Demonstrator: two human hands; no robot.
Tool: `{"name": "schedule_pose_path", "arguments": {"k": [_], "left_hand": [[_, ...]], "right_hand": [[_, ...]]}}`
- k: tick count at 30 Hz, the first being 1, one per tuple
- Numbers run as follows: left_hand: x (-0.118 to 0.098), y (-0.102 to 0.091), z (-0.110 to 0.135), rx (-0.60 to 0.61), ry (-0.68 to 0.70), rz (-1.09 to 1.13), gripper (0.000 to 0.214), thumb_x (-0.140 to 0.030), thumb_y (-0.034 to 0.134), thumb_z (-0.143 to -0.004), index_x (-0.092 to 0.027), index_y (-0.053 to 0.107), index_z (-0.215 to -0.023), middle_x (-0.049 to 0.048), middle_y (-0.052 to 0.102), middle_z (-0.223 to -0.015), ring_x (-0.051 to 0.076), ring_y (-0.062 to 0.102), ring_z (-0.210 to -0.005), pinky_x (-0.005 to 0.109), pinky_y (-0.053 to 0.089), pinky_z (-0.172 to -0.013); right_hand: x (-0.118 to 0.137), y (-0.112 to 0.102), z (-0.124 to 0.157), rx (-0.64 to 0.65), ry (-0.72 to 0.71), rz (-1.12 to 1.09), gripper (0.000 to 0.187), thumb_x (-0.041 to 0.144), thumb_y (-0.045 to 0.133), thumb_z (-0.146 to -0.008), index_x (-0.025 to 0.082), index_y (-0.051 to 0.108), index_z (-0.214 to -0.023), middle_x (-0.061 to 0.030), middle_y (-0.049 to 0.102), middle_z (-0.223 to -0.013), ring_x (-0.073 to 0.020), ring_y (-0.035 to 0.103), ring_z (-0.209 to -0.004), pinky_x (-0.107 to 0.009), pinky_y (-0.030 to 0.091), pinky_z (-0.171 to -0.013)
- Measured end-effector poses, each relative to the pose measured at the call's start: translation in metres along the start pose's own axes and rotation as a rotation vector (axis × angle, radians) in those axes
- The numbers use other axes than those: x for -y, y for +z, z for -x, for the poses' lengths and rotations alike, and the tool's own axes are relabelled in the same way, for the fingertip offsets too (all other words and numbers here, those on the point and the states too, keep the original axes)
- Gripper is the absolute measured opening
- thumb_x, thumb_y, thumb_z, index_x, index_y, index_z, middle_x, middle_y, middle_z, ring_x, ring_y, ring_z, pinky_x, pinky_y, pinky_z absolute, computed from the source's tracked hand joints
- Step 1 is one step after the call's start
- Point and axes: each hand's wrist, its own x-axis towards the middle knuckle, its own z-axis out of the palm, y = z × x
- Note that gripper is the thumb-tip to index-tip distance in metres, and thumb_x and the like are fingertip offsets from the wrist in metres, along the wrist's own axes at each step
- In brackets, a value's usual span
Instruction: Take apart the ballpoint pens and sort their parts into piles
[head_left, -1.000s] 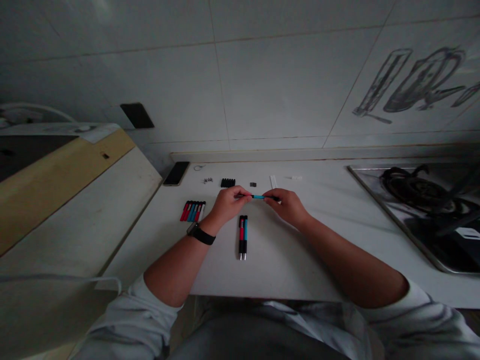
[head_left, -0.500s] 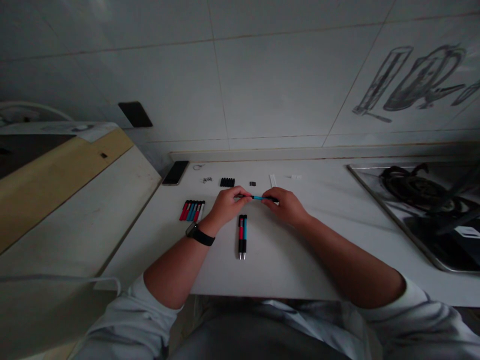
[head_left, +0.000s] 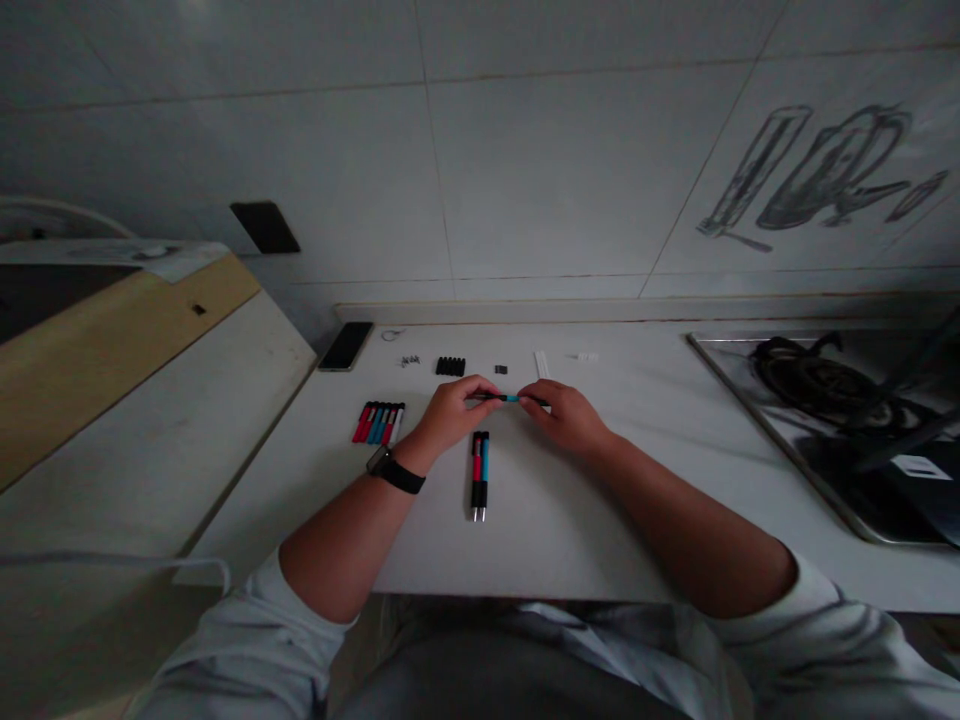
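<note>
The white counter [head_left: 600, 520] carries everything; the gas stove [head_left: 832, 400] is sunk into its right end, well apart from the hands; a dark phone [head_left: 346, 346] lies at the counter's far left corner. Over the counter's middle, the left hand [head_left: 450, 415] has its fingers closed around one end of a blue pen [head_left: 511, 398], and the right hand [head_left: 566, 415] pinches the other end, so the pen sits level between them, just above the surface. A black watch [head_left: 391, 468] bands the left wrist. On the counter left of the left hand lies a row of red and blue pens [head_left: 379, 422], side by side; just nearer than the held pen lie two finished pens [head_left: 479, 473], one red, one blue, touching; beyond the hands sits a small black cluster of caps [head_left: 450, 366].
</note>
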Motion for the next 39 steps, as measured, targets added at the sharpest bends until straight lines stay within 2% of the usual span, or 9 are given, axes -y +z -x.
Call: {"name": "schedule_pose_path", "arguments": {"k": [8,15,18,21,26,30,34,36,39], "left_hand": [[0.003,-0.002,-0.002,0.013,0.025,-0.013,0.014,-0.016,0.074,-0.088,-0.021,0.07,-0.1,0.0027,0.076,-0.099,0.017,0.072,-0.094,0.035,0.059,-0.093],[0.003,-0.01,-0.005,-0.038,0.166,-0.148,0.015,-0.018,0.079,-0.085,-0.021,0.071,-0.098,0.0065,0.07,-0.11,0.02,0.067,-0.107,0.04,0.055,-0.099],[0.004,-0.011,-0.005,-0.032,0.173,-0.178,0.014,-0.017,0.08,-0.084,-0.021,0.072,-0.095,0.0067,0.067,-0.114,0.02,0.065,-0.11,0.041,0.054,-0.101],[0.003,-0.011,-0.004,-0.033,0.177,-0.196,0.014,-0.016,0.08,-0.084,-0.021,0.072,-0.094,0.0065,0.066,-0.115,0.021,0.065,-0.111,0.042,0.054,-0.102],[0.003,-0.009,-0.004,-0.05,0.192,-0.219,0.013,-0.015,0.081,-0.083,-0.021,0.073,-0.093,0.0063,0.066,-0.115,0.021,0.065,-0.111,0.042,0.055,-0.101],[0.004,-0.008,-0.004,-0.054,0.205,-0.224,0.014,-0.015,0.081,-0.083,-0.021,0.073,-0.093,0.0062,0.065,-0.115,0.021,0.064,-0.111,0.043,0.055,-0.101],[0.006,-0.008,-0.004,-0.055,0.21,-0.24,0.015,-0.015,0.082,-0.083,-0.021,0.073,-0.093,0.006,0.065,-0.115,0.021,0.065,-0.111,0.043,0.055,-0.101],[0.007,-0.008,-0.004,-0.047,0.211,-0.241,0.015,-0.016,0.081,-0.083,-0.021,0.073,-0.094,0.006,0.065,-0.114,0.021,0.065,-0.11,0.042,0.055,-0.101],[0.006,-0.008,-0.003,-0.042,0.217,-0.234,0.015,-0.016,0.081,-0.083,-0.021,0.073,-0.094,0.006,0.066,-0.114,0.021,0.065,-0.11,0.042,0.055,-0.101]], "right_hand": [[-0.001,-0.001,0.0,-0.008,0.016,0.051,0.019,0.031,0.056,-0.1,0.02,0.071,-0.103,-0.0079,0.073,-0.099,-0.0198,0.064,-0.088,-0.032,0.047,-0.081],[-0.002,-0.002,0.0,-0.02,0.003,0.041,0.019,0.031,0.057,-0.1,0.02,0.071,-0.103,-0.0086,0.072,-0.1,-0.0203,0.065,-0.089,-0.033,0.049,-0.083],[-0.003,-0.001,0.001,-0.037,0.006,0.025,0.015,0.029,0.061,-0.096,0.019,0.07,-0.104,-0.0084,0.072,-0.101,-0.0204,0.066,-0.09,-0.032,0.049,-0.084],[-0.002,0.0,0.001,-0.027,0.029,-0.005,0.021,0.033,0.065,-0.095,0.019,0.069,-0.111,-0.0084,0.073,-0.104,-0.0205,0.067,-0.091,-0.032,0.05,-0.084],[-0.004,0.003,0.0,0.021,0.002,0.032,0.025,0.033,0.05,-0.104,0.02,0.072,-0.103,-0.0096,0.073,-0.1,-0.0203,0.066,-0.09,-0.033,0.049,-0.085],[-0.006,0.003,0.0,0.004,0.012,0.013,0.02,0.034,0.063,-0.096,0.02,0.069,-0.109,-0.0089,0.072,-0.103,-0.02,0.065,-0.087,-0.032,0.05,-0.082],[-0.004,0.004,0.0,0.027,-0.014,0.017,0.022,0.032,0.051,-0.103,0.02,0.069,-0.108,-0.0092,0.072,-0.103,-0.0201,0.066,-0.09,-0.033,0.049,-0.084],[-0.003,0.004,0.0,0.028,-0.003,0.041,0.018,0.031,0.055,-0.101,0.019,0.069,-0.104,-0.0088,0.072,-0.099,-0.0201,0.065,-0.087,-0.032,0.049,-0.082],[-0.003,0.006,0.0,0.015,0.008,0.031,0.02,0.032,0.06,-0.097,0.018,0.067,-0.111,-0.0099,0.072,-0.104,-0.0207,0.065,-0.09,-0.032,0.049,-0.082]]}}
